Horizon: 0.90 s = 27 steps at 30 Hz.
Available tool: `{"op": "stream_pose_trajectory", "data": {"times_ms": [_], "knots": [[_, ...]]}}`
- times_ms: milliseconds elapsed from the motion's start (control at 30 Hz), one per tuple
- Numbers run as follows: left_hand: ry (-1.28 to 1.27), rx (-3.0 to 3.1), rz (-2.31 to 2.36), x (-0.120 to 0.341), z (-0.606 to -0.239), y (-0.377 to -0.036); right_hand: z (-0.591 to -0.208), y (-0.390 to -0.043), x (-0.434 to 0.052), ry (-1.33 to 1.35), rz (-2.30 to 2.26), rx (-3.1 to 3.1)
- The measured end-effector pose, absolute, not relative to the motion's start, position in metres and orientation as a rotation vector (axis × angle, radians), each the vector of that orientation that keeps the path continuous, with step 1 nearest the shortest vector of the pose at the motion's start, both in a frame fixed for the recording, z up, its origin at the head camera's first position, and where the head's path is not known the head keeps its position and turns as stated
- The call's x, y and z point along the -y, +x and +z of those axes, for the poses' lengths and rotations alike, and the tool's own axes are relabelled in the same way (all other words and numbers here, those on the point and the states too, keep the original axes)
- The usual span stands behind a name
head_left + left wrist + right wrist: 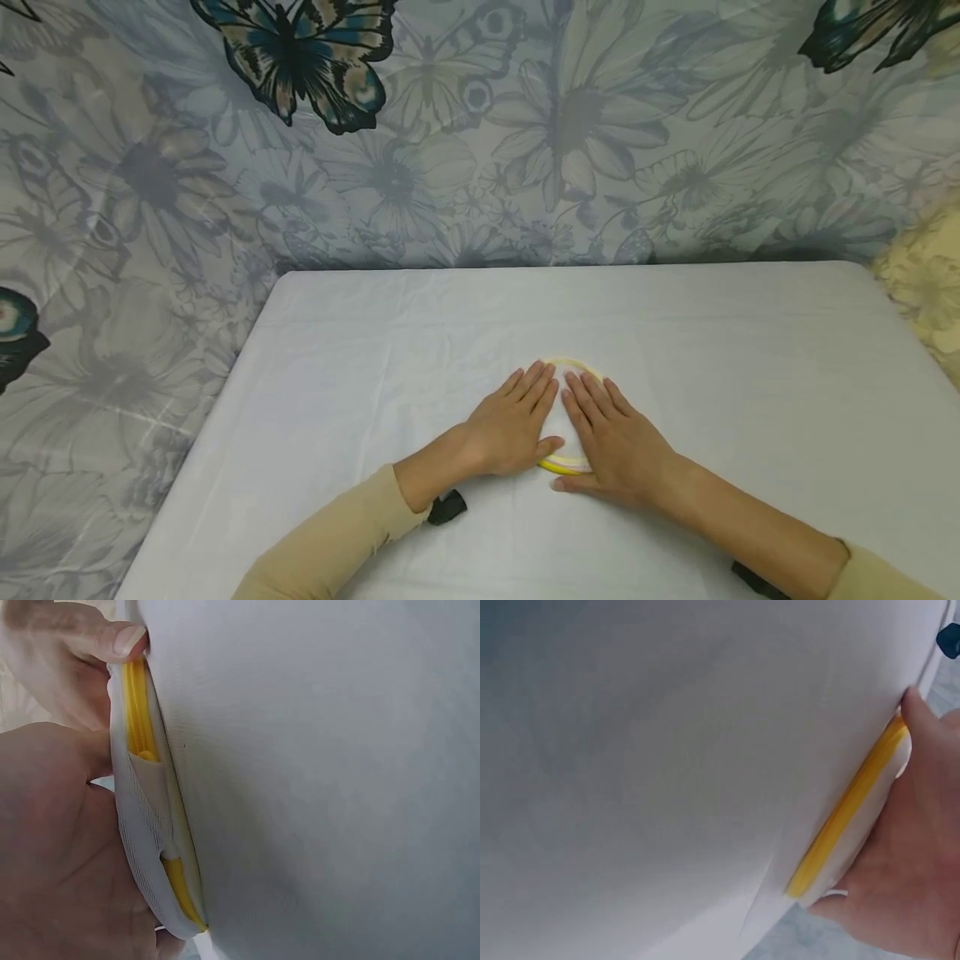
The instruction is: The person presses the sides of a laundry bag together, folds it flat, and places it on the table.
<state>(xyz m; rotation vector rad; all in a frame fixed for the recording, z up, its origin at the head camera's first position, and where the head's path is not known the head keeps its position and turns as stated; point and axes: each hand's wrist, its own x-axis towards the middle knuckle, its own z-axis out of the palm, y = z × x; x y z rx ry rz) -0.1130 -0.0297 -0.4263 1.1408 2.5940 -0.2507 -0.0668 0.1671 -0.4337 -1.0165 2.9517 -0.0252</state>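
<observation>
A round, flat white fabric pouch [564, 423] with a yellow zipper-like edge lies on the white cloth, right of the table's middle. My left hand [508, 427] rests flat on its left side with fingers straight. On the other side my right hand [622, 443] presses down, fingers extended, its thumb by the near rim. Both hands cover much of the pouch. From the left wrist, the white pouch [139, 802] shows two stretches of yellow along its side. A long yellow strip [847, 814] runs beside the right palm [900, 870] in the right wrist view.
The table [337, 367] is covered by a white cloth with faint creases. Behind it hangs a grey floral curtain [465, 167] with butterflies. Yellowish fabric [926, 275] stands at the right edge. A small black object [447, 507] shows under the left wrist.
</observation>
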Motion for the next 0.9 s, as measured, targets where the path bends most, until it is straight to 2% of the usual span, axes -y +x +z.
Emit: {"op": "stream_pose_trajectory", "data": {"times_ms": [900], "knots": [[1.211, -2.682, -0.092, 0.039, -0.413, -0.115, -0.421, -0.070, -0.174, -1.037, -0.115, -3.020]]}}
